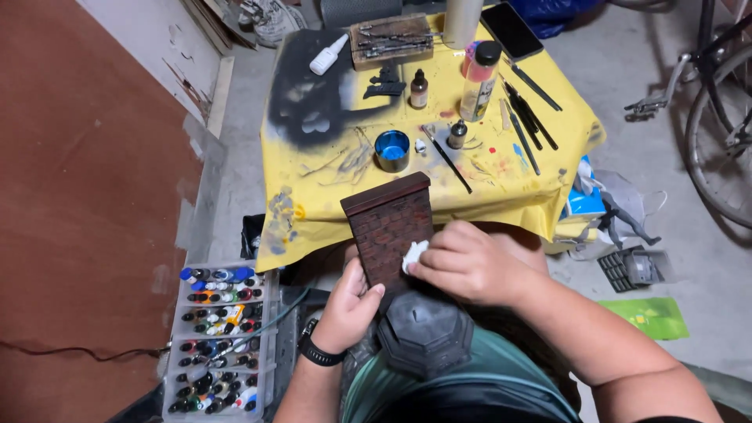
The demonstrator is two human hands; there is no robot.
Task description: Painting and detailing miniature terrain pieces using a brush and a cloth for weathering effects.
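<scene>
- My left hand (350,305): fingers clamped on a flat, rectangular brick-textured wall panel (390,229).
- My right hand (462,262): fingers pinched together on a soft white wad (412,255), pressed against the panel.
- Bench (313,196): paint-stained yellow cloth.

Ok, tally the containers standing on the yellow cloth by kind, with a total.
Small dropper bottles: 2, a brown one and a dark one
Tall bottle with black cap: 1
White squeeze bottle, lying down: 1
Blue cup: 1
Total: 5
</scene>
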